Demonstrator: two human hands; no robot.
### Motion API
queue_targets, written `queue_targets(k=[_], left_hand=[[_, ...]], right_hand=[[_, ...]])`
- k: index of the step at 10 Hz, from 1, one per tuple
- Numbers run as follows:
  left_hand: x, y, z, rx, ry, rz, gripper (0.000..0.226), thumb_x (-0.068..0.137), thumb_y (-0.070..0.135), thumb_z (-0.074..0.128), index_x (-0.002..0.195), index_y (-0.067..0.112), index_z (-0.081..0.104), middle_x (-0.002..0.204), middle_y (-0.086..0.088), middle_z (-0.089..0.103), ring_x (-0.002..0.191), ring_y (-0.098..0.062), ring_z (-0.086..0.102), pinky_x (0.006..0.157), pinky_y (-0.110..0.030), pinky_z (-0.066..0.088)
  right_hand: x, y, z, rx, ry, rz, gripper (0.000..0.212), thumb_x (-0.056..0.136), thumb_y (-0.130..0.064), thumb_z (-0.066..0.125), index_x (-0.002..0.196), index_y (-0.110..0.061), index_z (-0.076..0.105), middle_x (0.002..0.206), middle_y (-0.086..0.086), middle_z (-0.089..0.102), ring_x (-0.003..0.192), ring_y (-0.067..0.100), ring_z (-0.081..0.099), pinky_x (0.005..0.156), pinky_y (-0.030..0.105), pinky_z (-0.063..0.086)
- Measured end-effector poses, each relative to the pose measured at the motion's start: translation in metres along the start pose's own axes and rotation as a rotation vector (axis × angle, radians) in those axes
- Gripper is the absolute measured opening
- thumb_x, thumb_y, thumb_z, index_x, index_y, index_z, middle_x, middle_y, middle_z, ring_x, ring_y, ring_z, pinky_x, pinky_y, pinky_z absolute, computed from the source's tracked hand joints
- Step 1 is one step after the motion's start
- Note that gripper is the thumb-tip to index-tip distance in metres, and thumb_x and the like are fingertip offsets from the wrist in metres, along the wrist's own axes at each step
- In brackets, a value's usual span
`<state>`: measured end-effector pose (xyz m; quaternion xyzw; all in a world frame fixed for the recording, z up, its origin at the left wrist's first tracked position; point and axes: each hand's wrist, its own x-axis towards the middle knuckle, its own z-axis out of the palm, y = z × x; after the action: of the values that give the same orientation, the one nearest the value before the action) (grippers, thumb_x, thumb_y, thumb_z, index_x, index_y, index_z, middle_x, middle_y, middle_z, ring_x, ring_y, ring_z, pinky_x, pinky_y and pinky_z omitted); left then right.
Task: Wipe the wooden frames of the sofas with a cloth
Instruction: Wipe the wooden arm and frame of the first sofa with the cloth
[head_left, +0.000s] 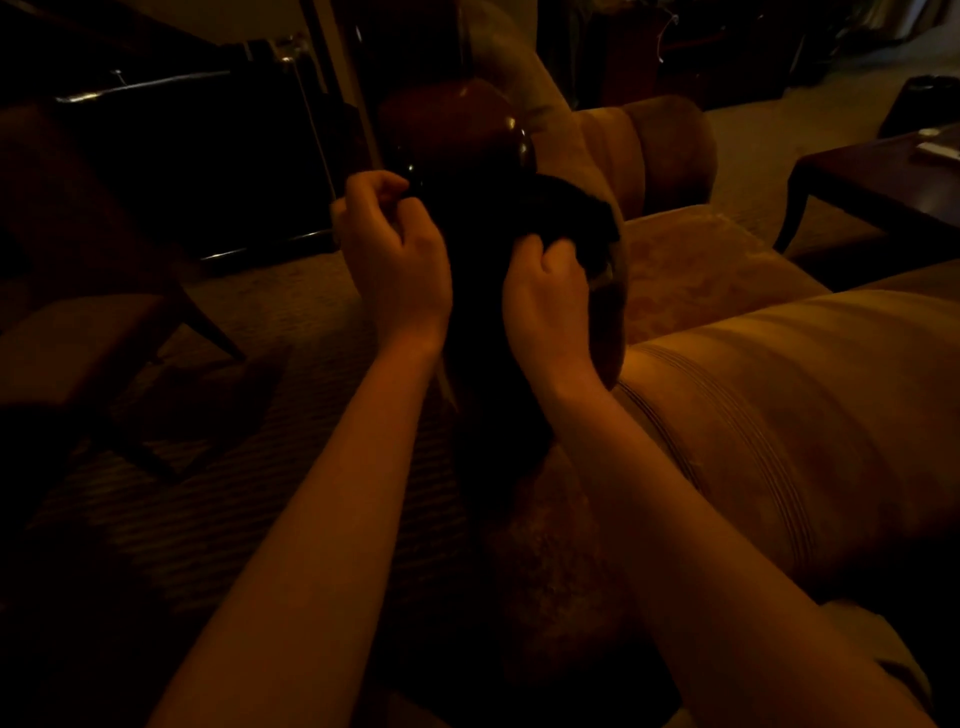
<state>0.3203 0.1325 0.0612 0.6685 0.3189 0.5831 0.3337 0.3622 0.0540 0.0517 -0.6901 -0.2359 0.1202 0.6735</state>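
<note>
Two bare hands work in a very dim room. The left hand (387, 244) and the right hand (548, 291) each have their fingers curled into one dark cloth (519, 218), the left grip pinching its left edge, the right grip bunching its lower right part; so both grips are clamped on the cloth. The cloth is held up between the hands, in front of the glossy dark wooden frame (462, 119) at the sofa arm, and its lower end hangs down between the forearms. Whether it touches the wood cannot be told in the dark.

One sofa (769, 405) fills the right side, with tan, faintly striped upholstery. Two cushions can be counted on it: a large one (810, 415) near the right forearm and a smaller one (660, 150) further back. One dark wooden tabletop (857, 182) on a curved leg stands at the right edge, with one pale flat item (937, 148) on it, too blurred to identify. One chair (78, 291) with slanted legs stands at the left.

No writing or label can be read anywhere.

The floor is a ribbed carpet (223, 467).
</note>
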Motion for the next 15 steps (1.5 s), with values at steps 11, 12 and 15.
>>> queue_targets(k=[11, 12, 15], left_hand=[[0.113, 0.026, 0.041, 0.202, -0.031, -0.326, 0.034, 0.073, 0.009, 0.033, 0.101, 0.0, 0.051, 0.101, -0.017, 0.053, 0.091, -0.028, 0.051, 0.079, -0.036, 0.04], [0.113, 0.025, 0.041, 0.128, 0.041, -0.384, 0.037, 0.072, 0.01, 0.032, 0.102, -0.001, 0.051, 0.098, -0.01, 0.051, 0.09, -0.024, 0.051, 0.08, -0.035, 0.041], [0.119, -0.017, 0.003, -0.02, 0.238, -0.693, 0.032, 0.079, -0.014, 0.032, 0.087, 0.012, 0.048, 0.088, -0.006, 0.049, 0.087, -0.021, 0.047, 0.079, -0.029, 0.039]], right_hand=[[0.181, -0.105, 0.052, -0.784, -0.397, 0.213, 0.038, 0.1, -0.034, 0.03, 0.116, -0.004, 0.047, 0.122, 0.016, 0.05, 0.108, 0.034, 0.049, 0.075, 0.035, 0.031], [0.167, -0.101, 0.049, -0.851, -0.366, 0.115, 0.038, 0.1, -0.033, 0.03, 0.116, -0.003, 0.048, 0.123, 0.018, 0.05, 0.109, 0.035, 0.049, 0.077, 0.038, 0.034], [0.078, -0.085, 0.065, -1.289, -0.272, -0.475, 0.029, 0.081, -0.032, 0.056, 0.092, -0.007, 0.068, 0.119, 0.027, 0.059, 0.127, 0.045, 0.042, 0.106, 0.057, 0.027]])
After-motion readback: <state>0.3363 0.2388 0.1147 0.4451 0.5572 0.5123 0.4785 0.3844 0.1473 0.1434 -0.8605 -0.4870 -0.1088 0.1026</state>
